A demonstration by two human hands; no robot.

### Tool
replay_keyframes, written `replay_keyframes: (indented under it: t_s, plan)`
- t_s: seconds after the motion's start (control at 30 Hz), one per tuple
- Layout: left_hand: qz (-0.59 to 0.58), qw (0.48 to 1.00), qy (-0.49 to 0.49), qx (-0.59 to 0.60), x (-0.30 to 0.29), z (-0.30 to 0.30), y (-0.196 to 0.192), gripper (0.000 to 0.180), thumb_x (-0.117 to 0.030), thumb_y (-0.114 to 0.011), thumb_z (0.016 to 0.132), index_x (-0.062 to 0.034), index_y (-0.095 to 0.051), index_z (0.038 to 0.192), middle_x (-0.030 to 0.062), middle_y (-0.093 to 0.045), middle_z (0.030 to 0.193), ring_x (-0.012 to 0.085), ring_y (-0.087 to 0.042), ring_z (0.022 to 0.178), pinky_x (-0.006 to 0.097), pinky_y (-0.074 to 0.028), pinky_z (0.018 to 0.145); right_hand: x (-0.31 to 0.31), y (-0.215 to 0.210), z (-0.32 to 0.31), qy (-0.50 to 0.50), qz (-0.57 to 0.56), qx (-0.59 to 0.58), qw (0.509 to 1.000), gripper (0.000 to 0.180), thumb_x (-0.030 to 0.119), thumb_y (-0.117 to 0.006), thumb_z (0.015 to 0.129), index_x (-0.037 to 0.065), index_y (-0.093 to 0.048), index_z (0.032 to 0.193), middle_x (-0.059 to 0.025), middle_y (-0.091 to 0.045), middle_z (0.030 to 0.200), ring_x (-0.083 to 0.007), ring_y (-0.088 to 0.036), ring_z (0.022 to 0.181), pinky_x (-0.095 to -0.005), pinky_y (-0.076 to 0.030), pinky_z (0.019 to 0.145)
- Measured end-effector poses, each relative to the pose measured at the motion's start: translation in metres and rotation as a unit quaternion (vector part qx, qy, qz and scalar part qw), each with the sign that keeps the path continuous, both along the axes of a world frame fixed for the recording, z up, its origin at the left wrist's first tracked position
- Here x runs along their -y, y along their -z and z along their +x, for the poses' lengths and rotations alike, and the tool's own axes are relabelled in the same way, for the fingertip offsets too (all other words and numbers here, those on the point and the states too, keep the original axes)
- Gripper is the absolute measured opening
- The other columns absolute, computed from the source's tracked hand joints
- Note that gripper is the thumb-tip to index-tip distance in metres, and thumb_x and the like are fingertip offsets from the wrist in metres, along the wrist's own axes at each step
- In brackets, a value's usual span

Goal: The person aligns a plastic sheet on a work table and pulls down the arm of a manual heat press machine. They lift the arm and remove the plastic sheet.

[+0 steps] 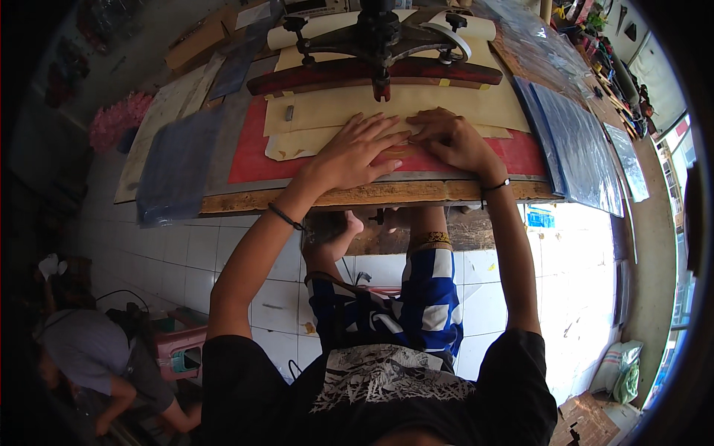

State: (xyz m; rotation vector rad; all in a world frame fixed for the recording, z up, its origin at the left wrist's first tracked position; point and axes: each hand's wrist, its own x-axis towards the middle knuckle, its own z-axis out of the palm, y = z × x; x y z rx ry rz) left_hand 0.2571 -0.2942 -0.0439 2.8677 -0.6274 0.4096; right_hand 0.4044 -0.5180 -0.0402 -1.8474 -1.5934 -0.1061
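Paper sheet (416, 104): beige, flat, on red pad (249, 160).
Left hand (355, 154): open, fingers spread, pressed on it.
Right hand (450, 137): fingers curled, holding nothing.

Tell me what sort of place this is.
Probably a small print or press workshop. A hand-operated press with a red bar stands over a worn wooden workbench, tan paper sheets lie on a red pad, and stacked blue plastic sheets sit alongside. Both hands, left hand and right hand, press flat on the paper.
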Motion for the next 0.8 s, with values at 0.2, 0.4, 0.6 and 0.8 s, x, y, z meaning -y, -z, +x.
replay_keyframes:
  t_s: [0.2, 0.4, 0.6, 0.8]
  plan:
    - [0.015, 1.000, -0.024, 0.003, -0.002, -0.001, 0.006, 0.057, -0.044, -0.050, 0.098, -0.0163, -0.043, 0.148, 0.0139, -0.033, 0.157, 0.0319, -0.028, 0.146, 0.049, -0.019, 0.120, -0.003, -0.006, -0.012, 0.020, 0.002, -0.071, 0.997, 0.022, 0.006, -0.064, 0.080, 0.007, -0.075, 0.099, -0.0134, -0.065, 0.126, -0.0323, -0.059, 0.118, -0.0408, -0.046, 0.103]
    - [0.004, 0.996, -0.091, 0.025, 0.013, -0.025, 0.009, 0.059, -0.048, -0.046, 0.100, -0.0170, -0.040, 0.149, 0.0136, -0.032, 0.157, 0.0321, -0.027, 0.146, 0.048, -0.019, 0.120, 0.011, -0.009, -0.036, 0.068, -0.038, 0.034, 0.996, 0.024, 0.018, -0.059, 0.094, 0.010, -0.071, 0.113, -0.0132, -0.060, 0.134, -0.0322, -0.050, 0.130, -0.0434, -0.035, 0.113]
    - [-0.107, 0.985, -0.131, 0.046, 0.023, -0.051, 0.005, 0.052, -0.041, -0.059, 0.095, -0.0084, -0.057, 0.136, 0.0126, -0.045, 0.150, 0.0281, -0.037, 0.142, 0.045, -0.027, 0.118, 0.023, -0.010, -0.067, 0.155, -0.050, 0.067, 0.984, 0.033, 0.025, -0.056, 0.097, 0.010, -0.065, 0.124, -0.0155, -0.057, 0.136, -0.0327, -0.046, 0.135, -0.0461, -0.032, 0.115]
    - [-0.153, 0.980, -0.125, 0.026, 0.018, -0.045, 0.001, 0.043, -0.033, -0.062, 0.094, -0.0096, -0.062, 0.130, 0.0128, -0.050, 0.146, 0.0290, -0.040, 0.140, 0.045, -0.028, 0.118, 0.031, -0.017, -0.059, 0.218, 0.085, -0.070, 0.970, 0.027, 0.022, -0.058, 0.097, 0.004, -0.069, 0.114, -0.0148, -0.071, 0.107, -0.0299, -0.066, 0.108, -0.0388, -0.051, 0.093]
